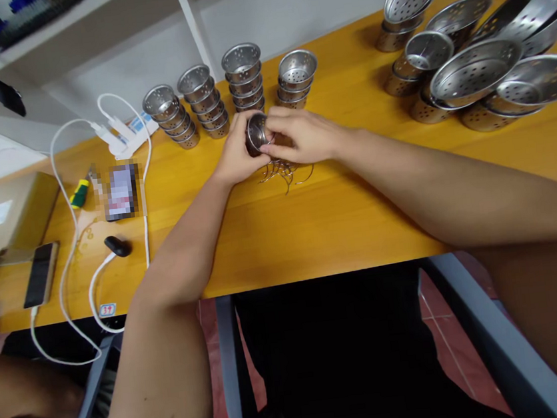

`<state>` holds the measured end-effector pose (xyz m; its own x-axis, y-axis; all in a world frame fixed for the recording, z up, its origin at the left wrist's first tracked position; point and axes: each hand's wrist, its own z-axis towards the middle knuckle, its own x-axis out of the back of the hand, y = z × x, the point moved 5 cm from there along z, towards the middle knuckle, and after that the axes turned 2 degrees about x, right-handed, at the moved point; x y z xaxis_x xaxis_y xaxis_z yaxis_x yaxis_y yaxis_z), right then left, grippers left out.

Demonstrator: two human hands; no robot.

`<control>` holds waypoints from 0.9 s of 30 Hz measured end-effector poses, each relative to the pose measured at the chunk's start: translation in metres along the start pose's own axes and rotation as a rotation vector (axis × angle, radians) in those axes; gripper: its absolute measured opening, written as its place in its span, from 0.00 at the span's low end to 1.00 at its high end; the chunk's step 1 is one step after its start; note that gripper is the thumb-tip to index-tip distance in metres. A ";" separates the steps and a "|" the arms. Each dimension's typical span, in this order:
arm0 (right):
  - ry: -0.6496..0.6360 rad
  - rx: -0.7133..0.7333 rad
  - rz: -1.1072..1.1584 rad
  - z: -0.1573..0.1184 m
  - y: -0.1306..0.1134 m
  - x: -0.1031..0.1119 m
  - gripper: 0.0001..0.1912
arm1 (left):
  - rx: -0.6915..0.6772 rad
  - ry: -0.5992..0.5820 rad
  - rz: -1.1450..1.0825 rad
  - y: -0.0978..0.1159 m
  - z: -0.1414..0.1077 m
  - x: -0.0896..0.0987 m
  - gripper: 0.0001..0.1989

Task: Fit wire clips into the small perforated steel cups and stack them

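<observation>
Above the middle of the wooden table, my left hand (236, 153) is wrapped round a small metal cup (256, 133), whose open side is tilted toward my right. My right hand (300, 134) is at the cup's right rim with thumb and fingers pinched together; what they hold, if anything, is too small to tell. Thin curved metal wires (284, 169) lie on the table just below both hands. Behind the hands stand several stacks of perforated metal cups (243, 72).
Larger perforated metal strainers (477, 72) are stacked at the right. On the left are a power strip (132, 140) with white cables, a phone (40, 275), a black mouse-like device (118, 246), and a cardboard box (12, 216). Another person's arm shows at the lower left.
</observation>
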<state>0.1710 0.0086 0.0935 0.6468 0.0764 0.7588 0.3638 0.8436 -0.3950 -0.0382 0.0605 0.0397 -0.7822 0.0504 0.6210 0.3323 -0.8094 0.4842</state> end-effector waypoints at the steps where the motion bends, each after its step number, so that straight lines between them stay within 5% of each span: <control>1: 0.007 0.012 0.022 0.001 0.000 -0.001 0.20 | -0.003 0.002 0.002 0.001 0.000 0.000 0.48; 15: 0.183 -0.009 0.304 0.011 0.010 0.004 0.38 | -0.034 0.038 -0.036 -0.006 0.001 -0.003 0.42; 21: 0.222 -0.017 0.383 0.009 0.003 0.021 0.38 | 0.044 0.059 -0.035 -0.031 -0.004 -0.009 0.46; 27: -0.001 0.110 0.114 -0.001 -0.007 0.006 0.27 | 0.170 0.189 -0.030 -0.053 -0.006 0.002 0.53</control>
<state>0.1727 0.0023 0.1008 0.6790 0.1757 0.7128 0.2124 0.8824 -0.4199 -0.0604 0.0997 0.0112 -0.8724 -0.0497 0.4863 0.3784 -0.6985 0.6074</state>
